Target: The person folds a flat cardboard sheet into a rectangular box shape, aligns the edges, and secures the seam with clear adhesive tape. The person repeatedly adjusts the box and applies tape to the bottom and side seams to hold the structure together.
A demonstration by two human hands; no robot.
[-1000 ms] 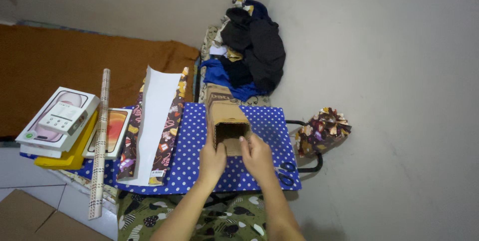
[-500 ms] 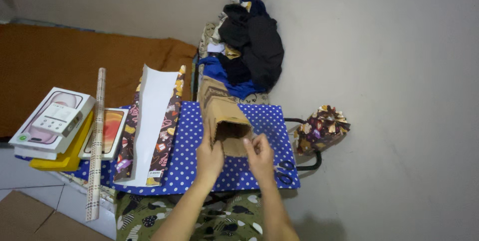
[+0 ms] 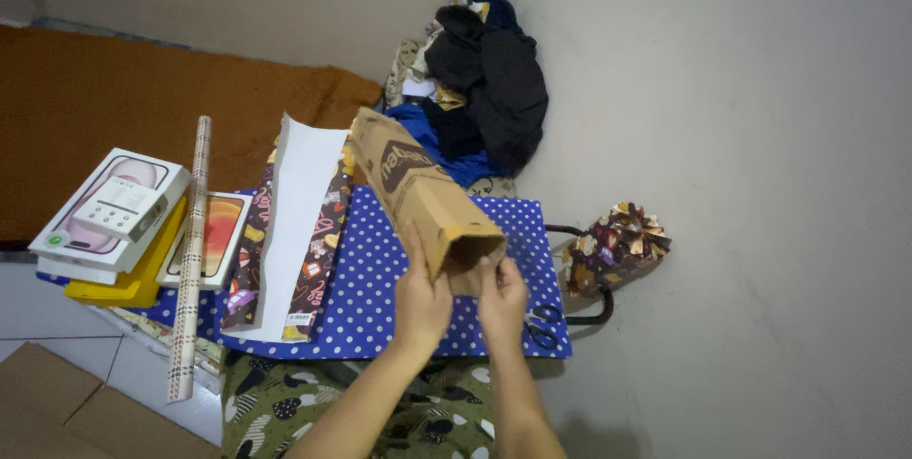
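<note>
White and yellow flat boxes (image 3: 114,226) sit stacked at the far left edge of the blue dotted sheet (image 3: 380,278), out of the way, with a thin rolled tube of patterned paper (image 3: 190,250) leaning over them toward the floor. Next comes a dark printed wrapping sheet (image 3: 299,240) curled so its white underside faces up, lying loose on the blue one. At the centre, the long brown cardboard box (image 3: 418,198) is lifted off the sheet and angled, its open end turned toward the person. The left hand (image 3: 421,293) clasps its near side, fingers wrapped round the wall; the right hand (image 3: 501,293) pinches the flap at the open mouth. Scissors (image 3: 544,324) rest just right of that hand, and a crumpled bundle of patterned paper (image 3: 616,248) lies beyond.
</note>
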